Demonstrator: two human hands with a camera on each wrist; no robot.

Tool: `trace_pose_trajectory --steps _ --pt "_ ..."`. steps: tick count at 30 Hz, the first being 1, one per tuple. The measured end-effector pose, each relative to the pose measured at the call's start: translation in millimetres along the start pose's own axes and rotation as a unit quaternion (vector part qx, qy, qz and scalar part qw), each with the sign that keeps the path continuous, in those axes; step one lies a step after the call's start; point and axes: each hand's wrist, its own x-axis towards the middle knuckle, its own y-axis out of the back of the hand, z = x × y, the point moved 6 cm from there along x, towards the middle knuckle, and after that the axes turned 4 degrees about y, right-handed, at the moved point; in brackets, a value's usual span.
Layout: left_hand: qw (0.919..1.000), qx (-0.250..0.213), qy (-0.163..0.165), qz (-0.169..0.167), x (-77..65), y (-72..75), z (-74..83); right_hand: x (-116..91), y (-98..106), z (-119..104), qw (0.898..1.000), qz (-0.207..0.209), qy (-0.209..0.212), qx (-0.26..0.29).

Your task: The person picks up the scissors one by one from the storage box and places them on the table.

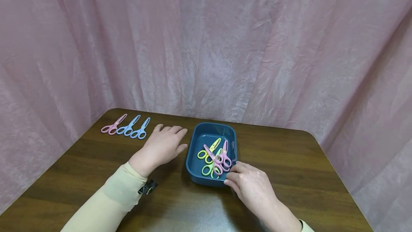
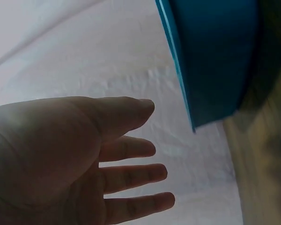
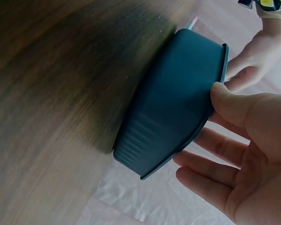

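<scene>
A dark blue plastic tray (image 1: 206, 180) stands mid-table. Inside it lie yellow scissors (image 1: 214, 146), green scissors (image 1: 206, 169) and two overlapping purple-pink pairs of scissors (image 1: 225, 149). My right hand (image 1: 252, 185) pinches the tray's near right corner. In the right wrist view its thumb (image 3: 225, 93) presses the rim while the other fingers curl over the edge. Left of the tray, my left hand (image 1: 162, 146) hovers palm down with fingers spread and holds nothing. The left wrist view shows its fingertips apart from the tray's wall (image 2: 210, 70).
At the table's far left, pink scissors (image 1: 114, 125) and two blue pairs of scissors (image 1: 140, 129) lie in a row, blades pointing away. A pink curtain (image 1: 212, 46) hangs behind the brown wooden table (image 1: 283, 153).
</scene>
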Motion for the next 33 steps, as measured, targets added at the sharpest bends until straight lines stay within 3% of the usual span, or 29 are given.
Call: trace_pose_trajectory --steps 7,13,24,33 --pt "0.9992 -0.005 -0.038 0.011 -0.1 4.9 26.9 0.2 -0.1 1.0 1.0 -0.007 -0.005 0.0" --pt "0.9977 -0.009 -0.068 0.005 -1.4 0.6 46.9 -0.6 -0.9 1.0 1.0 -0.011 -0.007 -0.001" --pt "0.9906 -0.028 -0.132 0.022 4.6 -8.6 84.0 -2.0 0.7 0.1 1.0 0.021 0.013 -0.008" --pt "0.9888 -0.028 -0.146 -0.008 12.0 -22.7 102.1 -2.5 -0.2 -0.3 0.999 0.027 0.02 -0.012"
